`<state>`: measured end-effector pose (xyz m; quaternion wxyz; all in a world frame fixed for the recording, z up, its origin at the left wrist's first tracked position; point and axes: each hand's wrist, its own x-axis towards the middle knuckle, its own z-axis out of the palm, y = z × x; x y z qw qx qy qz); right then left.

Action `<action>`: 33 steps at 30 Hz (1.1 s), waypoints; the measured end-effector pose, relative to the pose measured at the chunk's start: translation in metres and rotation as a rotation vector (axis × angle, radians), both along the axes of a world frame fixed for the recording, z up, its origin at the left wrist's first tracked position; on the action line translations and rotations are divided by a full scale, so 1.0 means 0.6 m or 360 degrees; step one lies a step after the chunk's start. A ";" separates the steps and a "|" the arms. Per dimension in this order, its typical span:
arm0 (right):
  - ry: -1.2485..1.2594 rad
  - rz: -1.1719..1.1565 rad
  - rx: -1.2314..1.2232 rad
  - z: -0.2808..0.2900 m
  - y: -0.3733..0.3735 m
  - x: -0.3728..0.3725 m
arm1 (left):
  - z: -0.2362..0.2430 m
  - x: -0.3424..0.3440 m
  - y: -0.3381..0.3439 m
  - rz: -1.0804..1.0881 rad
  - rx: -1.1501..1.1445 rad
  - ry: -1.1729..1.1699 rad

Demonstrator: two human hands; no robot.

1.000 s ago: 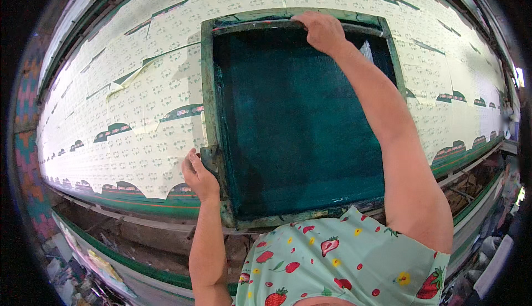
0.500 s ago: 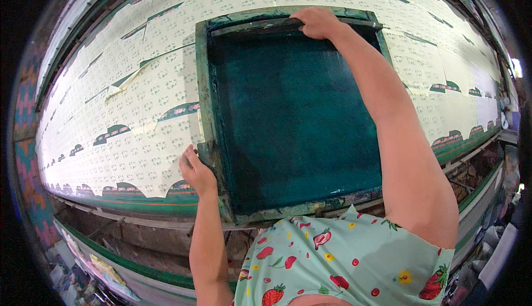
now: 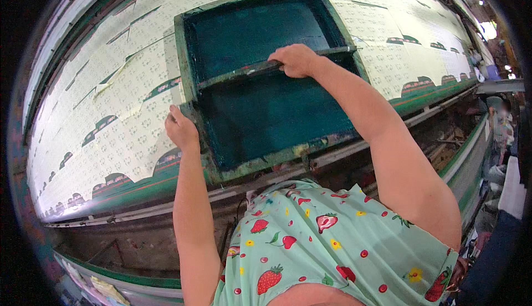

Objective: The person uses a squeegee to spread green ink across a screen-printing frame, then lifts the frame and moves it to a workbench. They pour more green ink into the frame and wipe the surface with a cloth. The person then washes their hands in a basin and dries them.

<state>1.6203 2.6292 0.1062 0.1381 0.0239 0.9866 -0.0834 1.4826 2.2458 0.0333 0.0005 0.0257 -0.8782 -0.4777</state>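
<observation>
My right hand (image 3: 296, 60) is closed over the top of a long dark squeegee (image 3: 235, 75), near its middle. The squeegee lies across a wooden screen-printing frame (image 3: 249, 168) from side to side, resting on its dark teal mesh (image 3: 271, 120). Both ends of the bar reach the frame's side rails. At the frame's left rail, my left hand (image 3: 182, 130) is closed round a dark block on the rail's outer side, its fingers partly hidden. Under the frame lies pale cloth (image 3: 138, 112) printed with small, faint motifs.
The cloth covers a long table with a green near edge (image 3: 418, 99). Along that edge runs a metal rail (image 3: 349, 151). Below it is a dark trough (image 3: 138, 245). A person (image 3: 503, 123) is far off at the right, beside piled stuff.
My right hand has drawn the squeegee from the frame's far end toward me, to about mid-mesh. My left hand stays at the left rail. The whole view has shifted.
</observation>
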 end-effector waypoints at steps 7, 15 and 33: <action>0.0030 -0.0061 -0.0068 0.020 -0.133 0.175 | 0.006 0.003 -0.001 -0.0007 -0.0079 0.0069; 0.0258 0.0001 -0.0040 0.022 -0.224 0.306 | 0.027 0.018 -0.001 -0.0035 -0.0144 0.0025; 0.0673 0.0090 -0.0918 0.029 -0.066 0.444 | -0.014 -0.011 0.019 -0.0050 -0.0918 0.0078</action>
